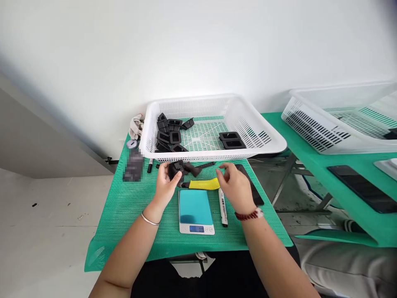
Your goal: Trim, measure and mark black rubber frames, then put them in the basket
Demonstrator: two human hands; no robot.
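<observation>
My left hand point(166, 182) is closed round a black molded plastic part point(176, 167), its thumb resting on the near side. To the right, my right hand point(234, 186) hovers with curled fingers, thumb and forefinger close together; whether anything small is between them cannot be made out. Beside its fingertips lies a yellow-handled tool point(204, 184) with a dark tip at its left end. Below the hands sits a small digital scale point(196, 209), its blue-green plate bare. A white marker point(222, 209) with a black cap lies right of the scale, partly under my right hand.
A white plastic basket point(214, 156) behind my hands holds several black parts point(169, 134). A dark phone point(256, 190) lies at right, a black marker point(150, 165) and cloth point(135, 126) at left. A neighboring green table point(350, 165) bears another basket point(322, 124).
</observation>
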